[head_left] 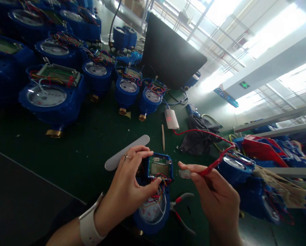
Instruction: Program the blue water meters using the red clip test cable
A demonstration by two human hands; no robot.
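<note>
My left hand (pixel 132 177) is closed around the small blue-framed circuit board with a display (pixel 160 168), thumb on its near edge and fingers at its far edge. The board sits at the top of a blue water meter (pixel 153 213), with thin red, yellow and black wires between them. To the right, my right hand (pixel 214 194) pinches a clear connector (pixel 185 174) at the end of a red cable (pixel 221 157). A short gap separates the connector from the board. Red-handled pliers (pixel 177 199) lie open beside the meter.
The red cable runs to a white box (pixel 171 119) with red lit marks. A pale flat bar (pixel 127 152), a thin wooden stick (pixel 163 137) and a dark cloth (pixel 200 135) lie on the green table. Several blue meters (pixel 127 90) stand behind, before a black screen (pixel 172 51).
</note>
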